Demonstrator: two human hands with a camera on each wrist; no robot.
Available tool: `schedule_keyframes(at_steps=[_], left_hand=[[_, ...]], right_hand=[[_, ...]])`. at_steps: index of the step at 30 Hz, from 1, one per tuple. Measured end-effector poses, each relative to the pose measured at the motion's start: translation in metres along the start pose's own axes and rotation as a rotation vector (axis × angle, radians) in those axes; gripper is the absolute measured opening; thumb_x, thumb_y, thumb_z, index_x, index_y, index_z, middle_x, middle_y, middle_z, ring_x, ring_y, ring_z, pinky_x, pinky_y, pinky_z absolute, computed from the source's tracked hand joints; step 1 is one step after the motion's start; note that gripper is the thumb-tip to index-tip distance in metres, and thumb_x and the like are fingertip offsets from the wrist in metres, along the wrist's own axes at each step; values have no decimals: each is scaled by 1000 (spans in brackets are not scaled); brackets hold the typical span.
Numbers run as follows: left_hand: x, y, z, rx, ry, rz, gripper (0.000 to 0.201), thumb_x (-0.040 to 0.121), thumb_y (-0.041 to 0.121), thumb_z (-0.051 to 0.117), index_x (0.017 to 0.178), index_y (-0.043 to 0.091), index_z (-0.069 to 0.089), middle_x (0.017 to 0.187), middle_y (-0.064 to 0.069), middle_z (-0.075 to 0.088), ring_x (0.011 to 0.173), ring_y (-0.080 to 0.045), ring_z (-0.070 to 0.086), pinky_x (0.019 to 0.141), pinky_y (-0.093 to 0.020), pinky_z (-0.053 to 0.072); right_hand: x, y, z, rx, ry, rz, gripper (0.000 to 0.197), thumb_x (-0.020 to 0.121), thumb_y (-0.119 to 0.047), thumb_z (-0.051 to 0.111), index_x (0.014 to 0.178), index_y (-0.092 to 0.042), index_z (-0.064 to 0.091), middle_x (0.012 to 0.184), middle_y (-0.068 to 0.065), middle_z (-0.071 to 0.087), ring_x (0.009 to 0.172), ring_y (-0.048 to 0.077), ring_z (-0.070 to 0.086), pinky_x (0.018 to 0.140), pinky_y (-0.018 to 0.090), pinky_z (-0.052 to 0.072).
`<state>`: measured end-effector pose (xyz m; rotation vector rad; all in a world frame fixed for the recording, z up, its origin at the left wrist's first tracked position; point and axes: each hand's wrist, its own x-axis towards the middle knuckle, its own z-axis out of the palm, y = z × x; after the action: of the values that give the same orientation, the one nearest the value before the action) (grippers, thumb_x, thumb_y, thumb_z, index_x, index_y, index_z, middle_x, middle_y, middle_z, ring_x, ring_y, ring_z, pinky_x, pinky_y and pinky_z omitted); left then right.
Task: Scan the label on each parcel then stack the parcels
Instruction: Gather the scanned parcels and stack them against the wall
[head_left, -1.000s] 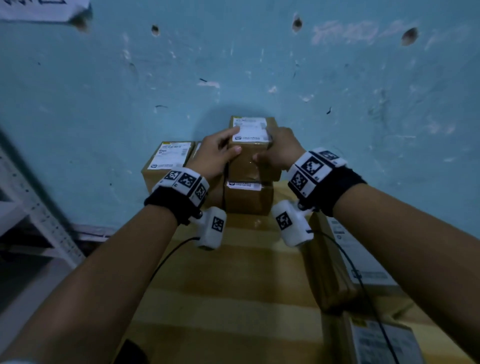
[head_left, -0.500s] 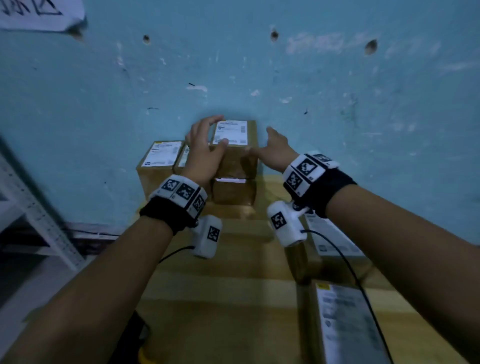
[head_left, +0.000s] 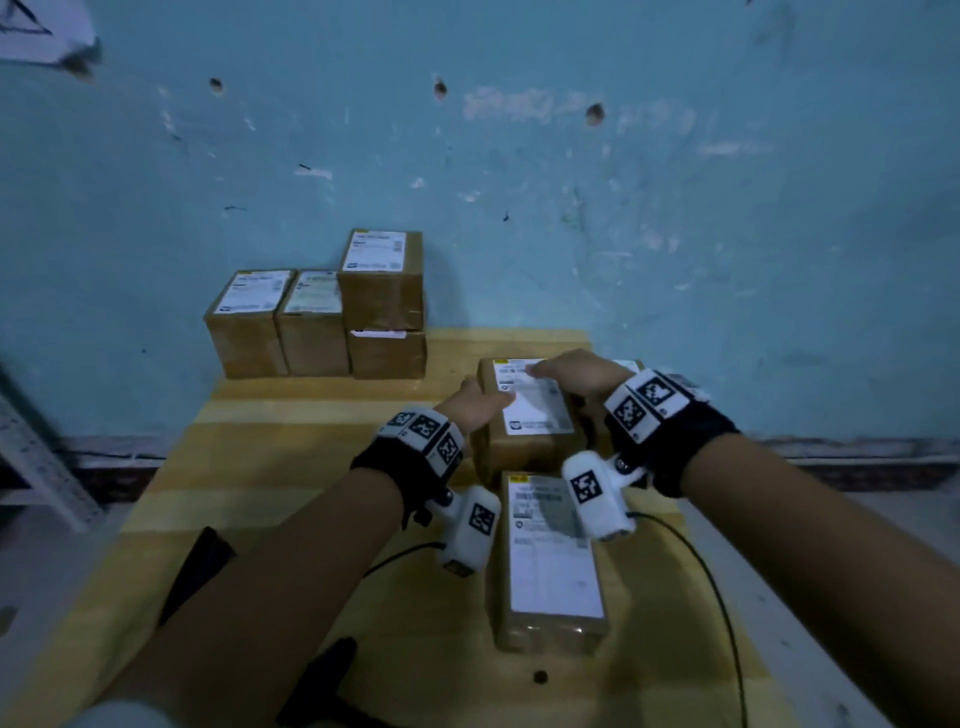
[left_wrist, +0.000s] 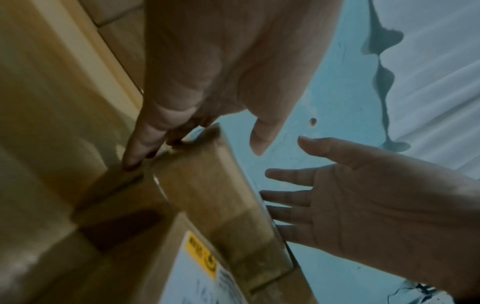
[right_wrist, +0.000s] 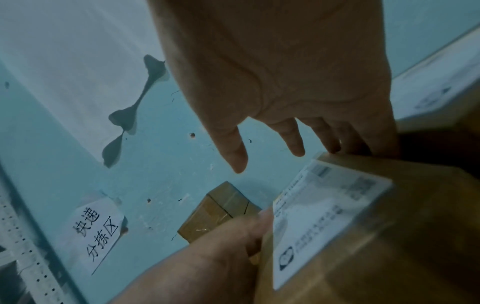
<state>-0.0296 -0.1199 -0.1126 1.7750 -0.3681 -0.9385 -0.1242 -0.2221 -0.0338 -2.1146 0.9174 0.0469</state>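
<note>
Both hands are at a brown parcel (head_left: 527, 447) with a white label (head_left: 535, 410), lying right of the table's middle. My left hand (head_left: 480, 402) touches its left edge with straight fingers (left_wrist: 135, 156), thumb free. Over its top, my right hand (head_left: 576, 371) spreads open, fingertips (right_wrist: 335, 147) at the far edge. In the wrist views the same parcel (left_wrist: 207, 185) (right_wrist: 402, 236) fills the lower half. A longer labelled parcel (head_left: 550, 566) lies nearer me. At the back left, two parcels (head_left: 247, 325) (head_left: 311, 325) stand beside a two-high stack (head_left: 382, 291).
The wooden table (head_left: 291, 467) ends at the blue wall (head_left: 623, 234). Another parcel's label (head_left: 631, 366) shows behind my right wrist. Two dark objects (head_left: 200, 566) (head_left: 322, 675) lie near the front left. A metal shelf (head_left: 36, 467) stands left. A paper sign (right_wrist: 98, 234) hangs on the wall.
Both hands let go of the parcel on top of the back stack and came right and toward me, onto another parcel. The stacked parcel stays in place.
</note>
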Motion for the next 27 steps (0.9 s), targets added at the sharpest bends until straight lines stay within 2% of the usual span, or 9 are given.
schedule_keyframes(at_steps=[4,8,11,13,15,18,21,24,27], left_hand=[[1,-4,7,-11,-14,85,50,90,15,57,135,-2,43,127,-24,57,116,-37,57,102,-53,43],[-28,14,1,-74,14,153,68,78,22,68,135,0,40,129,-23,56,114,-38,58,101,-53,45],[-52,48,-17,-161,5,272,46,87,9,59,131,-1,48,126,-22,57,96,-32,62,99,-49,45],[-66,75,-34,-208,-21,339,49,86,13,60,132,2,48,122,-21,59,87,-27,63,85,-41,51],[-78,99,-56,-240,-20,407,44,93,18,51,134,4,47,113,-19,62,78,-21,66,72,-32,55],[-100,123,-94,-277,-9,437,38,98,31,39,124,10,56,91,-8,70,64,-14,67,62,-24,56],[-113,130,-133,-274,56,458,29,99,32,34,103,17,59,66,1,73,54,-10,67,50,-20,54],[-114,128,-172,-262,171,501,34,99,24,35,126,12,51,91,-4,71,67,-12,68,54,-22,56],[-108,119,-205,-221,243,509,42,97,22,38,137,10,42,114,-9,59,80,-15,60,59,-21,55]], right_hand=[[-4,6,8,64,0,-3,46,85,-35,63,114,0,58,122,18,61,110,33,59,94,39,46],[-24,-8,1,79,16,-126,37,87,-21,62,114,5,60,109,15,61,101,26,59,80,31,48],[-47,-33,-11,85,76,-297,27,87,-10,62,110,4,64,91,8,57,88,17,52,56,13,37],[-56,-56,-19,78,100,-380,8,84,-6,64,84,2,67,70,2,55,73,12,53,51,13,33],[-60,-82,-25,45,161,-468,30,81,-10,68,57,-12,50,59,0,45,56,6,47,49,16,30],[-56,-125,-28,-96,250,-595,23,81,-29,70,83,-7,60,90,7,53,87,16,48,73,29,37],[-46,-166,-14,-193,204,-675,45,77,-42,70,106,-9,59,103,2,47,97,14,41,85,32,31],[-32,-195,10,-251,175,-714,72,73,-46,72,125,0,53,124,8,53,114,22,50,101,38,38],[-16,-216,38,-329,173,-727,77,74,-51,70,132,-5,46,137,14,48,124,30,46,100,37,36]])
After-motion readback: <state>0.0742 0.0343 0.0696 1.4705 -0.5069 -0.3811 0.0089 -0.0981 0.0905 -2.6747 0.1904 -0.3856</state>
